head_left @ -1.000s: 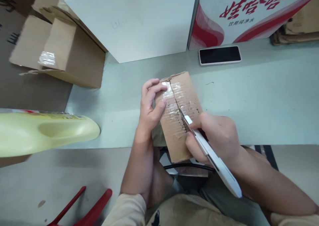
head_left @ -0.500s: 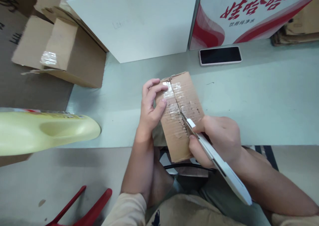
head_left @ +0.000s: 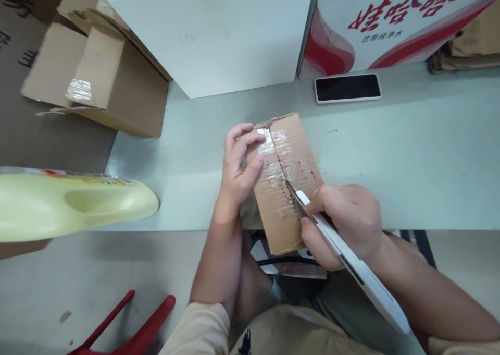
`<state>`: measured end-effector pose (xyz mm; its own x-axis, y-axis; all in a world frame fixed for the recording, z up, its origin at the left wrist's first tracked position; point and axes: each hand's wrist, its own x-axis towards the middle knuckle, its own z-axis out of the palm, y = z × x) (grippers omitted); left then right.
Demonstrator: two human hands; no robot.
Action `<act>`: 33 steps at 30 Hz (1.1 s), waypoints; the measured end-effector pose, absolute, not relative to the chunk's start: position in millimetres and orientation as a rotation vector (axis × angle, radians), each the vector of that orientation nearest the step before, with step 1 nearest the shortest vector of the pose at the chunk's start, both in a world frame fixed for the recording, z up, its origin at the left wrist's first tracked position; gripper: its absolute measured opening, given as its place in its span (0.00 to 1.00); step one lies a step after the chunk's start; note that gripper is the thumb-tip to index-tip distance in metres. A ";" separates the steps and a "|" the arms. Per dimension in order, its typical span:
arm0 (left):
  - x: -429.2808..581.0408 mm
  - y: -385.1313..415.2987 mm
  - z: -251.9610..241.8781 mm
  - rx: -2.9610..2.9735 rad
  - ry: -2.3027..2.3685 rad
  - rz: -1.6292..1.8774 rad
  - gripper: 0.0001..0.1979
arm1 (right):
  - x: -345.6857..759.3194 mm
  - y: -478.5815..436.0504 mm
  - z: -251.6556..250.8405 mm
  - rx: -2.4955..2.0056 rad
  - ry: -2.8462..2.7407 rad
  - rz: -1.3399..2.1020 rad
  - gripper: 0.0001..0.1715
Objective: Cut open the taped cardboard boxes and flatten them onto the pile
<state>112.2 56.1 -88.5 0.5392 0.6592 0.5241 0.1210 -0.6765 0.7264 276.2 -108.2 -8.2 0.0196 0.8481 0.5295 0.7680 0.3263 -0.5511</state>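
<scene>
A small brown cardboard box (head_left: 287,193) lies slanted at the table's front edge, its near end jutting past it. Clear tape and a dark seam run along its top. My left hand (head_left: 239,162) grips the box's left side, fingers bent over the top near the far end. In my right hand (head_left: 346,222) is a white utility knife (head_left: 357,266), held like a pen. The blade tip touches the seam near the middle of the box; how deep it goes I cannot tell.
A phone (head_left: 347,88) lies at the back of the table (head_left: 410,162), before a white and red carton (head_left: 375,42). White panels (head_left: 219,37) stand behind the box. At left are an open cardboard box (head_left: 128,84) and a pale yellow jug (head_left: 78,206). A red chair (head_left: 144,329) stands below.
The knife's tip has shifted slightly along the seam towards my body, and its rear end has swung a little to the right. My left hand keeps its hold on the box.
</scene>
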 end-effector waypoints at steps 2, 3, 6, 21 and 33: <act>112.1 56.4 -88.2 2.142 0.620 1.094 0.19 | 277.3 -108.3 -7.2 -1.434 -1.767 0.146 0.15; 112.1 56.5 -88.0 2.143 0.620 1.091 0.19 | 278.0 -108.3 -6.8 -1.417 -1.774 0.161 0.16; 112.3 56.2 -87.5 2.144 0.629 1.085 0.19 | 280.2 -108.4 -6.3 -1.375 -1.797 0.189 0.16; 111.5 39.5 -69.1 2.079 0.669 1.297 0.18 | 282.0 -120.5 5.1 -1.316 -1.721 0.063 0.18; 111.6 29.9 -46.9 2.362 0.414 1.001 0.11 | 296.3 -119.9 -2.6 -1.115 -1.238 0.452 0.11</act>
